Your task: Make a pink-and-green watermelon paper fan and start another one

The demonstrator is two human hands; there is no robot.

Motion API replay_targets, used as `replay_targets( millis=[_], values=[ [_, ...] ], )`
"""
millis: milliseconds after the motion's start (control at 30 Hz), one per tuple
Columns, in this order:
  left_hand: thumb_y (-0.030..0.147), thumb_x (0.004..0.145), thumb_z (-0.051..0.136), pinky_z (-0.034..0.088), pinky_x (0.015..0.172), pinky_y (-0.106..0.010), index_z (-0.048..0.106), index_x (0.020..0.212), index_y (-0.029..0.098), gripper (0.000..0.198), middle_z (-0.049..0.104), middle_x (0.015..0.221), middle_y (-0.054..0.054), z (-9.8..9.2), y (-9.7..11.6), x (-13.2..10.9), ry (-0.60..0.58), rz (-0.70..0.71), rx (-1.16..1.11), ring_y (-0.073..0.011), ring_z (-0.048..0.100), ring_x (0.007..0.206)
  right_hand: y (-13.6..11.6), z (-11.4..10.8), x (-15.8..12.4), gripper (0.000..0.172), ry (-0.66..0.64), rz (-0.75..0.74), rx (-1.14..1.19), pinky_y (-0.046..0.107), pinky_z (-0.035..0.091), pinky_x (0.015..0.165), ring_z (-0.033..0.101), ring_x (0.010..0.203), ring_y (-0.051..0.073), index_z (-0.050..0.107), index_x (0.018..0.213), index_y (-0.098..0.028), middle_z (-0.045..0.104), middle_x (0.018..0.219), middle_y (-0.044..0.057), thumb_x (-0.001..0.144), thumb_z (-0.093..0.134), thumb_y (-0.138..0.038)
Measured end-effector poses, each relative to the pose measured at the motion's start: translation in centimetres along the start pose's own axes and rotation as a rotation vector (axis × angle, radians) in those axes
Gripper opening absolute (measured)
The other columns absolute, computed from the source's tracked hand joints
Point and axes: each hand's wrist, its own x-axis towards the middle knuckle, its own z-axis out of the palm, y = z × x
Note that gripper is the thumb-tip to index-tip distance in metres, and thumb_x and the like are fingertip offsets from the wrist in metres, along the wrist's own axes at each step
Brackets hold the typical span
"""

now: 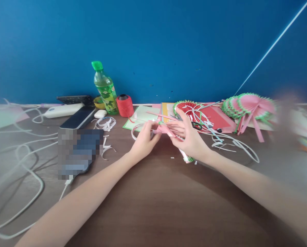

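Note:
Both my hands meet over the middle of the brown table (153, 199). My left hand (144, 141) pinches one end of a folded pink paper piece (164, 129). My right hand (188, 135) grips the same pleated paper, whose green-and-white edged end (187, 158) sticks out below the palm. White paper strips (227, 144) lie just right of my right hand. A red pleated paper fan (188, 109) lies behind my fingers.
A green bottle (105, 88), a red thread spool (125, 105), a phone (79, 117), a white power bank (62, 110) and white cables (19, 161) sit at left. Pink-and-green paper fans (248, 104) and scissors (196, 125) lie at right. A blue wall stands behind.

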Motion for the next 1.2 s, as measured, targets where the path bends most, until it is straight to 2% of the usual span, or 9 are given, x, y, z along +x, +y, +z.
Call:
replay_targets(
  millis=[67, 133, 300, 467, 700, 833, 933, 1067, 1200],
  values=[
    [0.023, 0.083, 0.049, 0.046, 0.086, -0.033, 0.037, 0.109, 0.020, 0.028, 0.051, 0.112, -0.008, 0.5, 0.2, -0.1, 0.004, -0.020, -0.275, -0.0153, 0.056, 0.098, -0.2, 0.3, -0.2, 0.078, 0.021, -0.005, 0.121, 0.044, 0.049, 0.093, 0.055, 0.112, 0.022, 0.012, 0.140, -0.035, 0.051, 0.124, 0.007, 0.078, 0.054, -0.011],
    [0.023, 0.081, 0.053, 0.047, 0.088, -0.034, 0.033, 0.115, 0.022, 0.039, 0.045, 0.120, -0.009, 0.8, 0.3, -0.3, -0.019, -0.015, -0.411, -0.0159, 0.055, 0.102, -0.1, 0.5, -0.3, 0.080, 0.044, -0.010, 0.187, 0.045, 0.049, 0.094, 0.053, 0.115, 0.023, 0.011, 0.139, -0.037, 0.043, 0.132, 0.008, 0.078, 0.057, -0.014],
    [0.030, 0.079, 0.060, 0.039, 0.100, -0.040, 0.037, 0.122, 0.023, 0.049, 0.039, 0.127, -0.011, 0.9, 0.4, -0.7, -0.106, -0.003, -0.407, -0.0236, 0.043, 0.121, 0.5, 0.7, -0.3, 0.081, 0.122, -0.022, 0.226, 0.045, 0.049, 0.094, 0.051, 0.117, 0.025, 0.011, 0.137, -0.040, 0.027, 0.142, 0.010, 0.077, 0.063, -0.023],
    [0.037, 0.066, 0.072, 0.042, 0.096, -0.043, 0.035, 0.125, 0.023, 0.071, 0.040, 0.127, -0.013, 1.0, 0.7, -0.9, -0.090, 0.010, -0.293, -0.0277, 0.043, 0.119, 0.5, 1.0, -0.5, 0.075, 0.165, -0.067, 0.250, 0.043, 0.053, 0.088, 0.051, 0.116, 0.025, 0.020, 0.132, -0.040, 0.026, 0.142, 0.008, 0.075, 0.066, -0.026],
    [0.024, 0.073, 0.062, 0.042, 0.094, -0.043, 0.039, 0.117, 0.021, 0.051, 0.044, 0.121, -0.012, 1.3, 0.7, -1.1, 0.048, 0.070, -0.096, -0.0250, 0.043, 0.117, 0.3, 1.4, -0.7, 0.069, 0.148, -0.112, 0.369, 0.046, 0.050, 0.093, 0.049, 0.119, 0.025, 0.031, 0.123, -0.041, 0.031, 0.137, 0.004, 0.071, 0.071, -0.020],
    [0.026, 0.071, 0.064, 0.043, 0.091, -0.040, 0.044, 0.112, 0.020, 0.046, 0.049, 0.115, -0.010, 1.0, 0.6, -0.9, 0.085, 0.028, -0.159, -0.0241, 0.048, 0.111, 0.2, 1.2, -0.7, 0.068, 0.061, -0.117, 0.417, 0.046, 0.049, 0.093, 0.042, 0.125, 0.026, 0.030, 0.125, -0.042, 0.027, 0.138, 0.003, 0.074, 0.066, -0.016],
    [0.027, 0.075, 0.060, 0.042, 0.092, -0.038, 0.047, 0.110, 0.020, 0.038, 0.051, 0.112, -0.009, 0.8, 0.7, -0.8, 0.083, -0.050, -0.270, -0.0208, 0.053, 0.105, 0.3, 0.9, -0.6, 0.069, 0.000, -0.103, 0.407, 0.047, 0.043, 0.100, 0.041, 0.126, 0.025, 0.028, 0.127, -0.042, 0.029, 0.138, 0.003, 0.075, 0.064, -0.015],
    [0.030, 0.078, 0.057, 0.044, 0.089, -0.036, 0.052, 0.109, 0.021, 0.032, 0.048, 0.110, -0.008, 0.6, 0.8, -0.9, 0.079, -0.104, -0.263, -0.0202, 0.052, 0.105, 0.6, 0.8, -0.5, 0.068, 0.007, -0.090, 0.374, 0.045, 0.044, 0.099, 0.046, 0.122, 0.023, 0.028, 0.127, -0.042, 0.032, 0.138, 0.002, 0.075, 0.065, -0.016],
    [0.028, 0.078, 0.057, 0.041, 0.091, -0.035, 0.059, 0.096, 0.020, 0.019, 0.050, 0.110, -0.007, 0.6, 1.1, -0.9, 0.133, -0.044, -0.149, -0.0209, 0.047, 0.110, 1.2, 0.9, -0.4, 0.073, 0.050, -0.117, 0.250, 0.044, 0.049, 0.092, 0.054, 0.111, 0.022, 0.026, 0.130, -0.039, 0.036, 0.137, 0.005, 0.073, 0.068, -0.022]
  ],
)
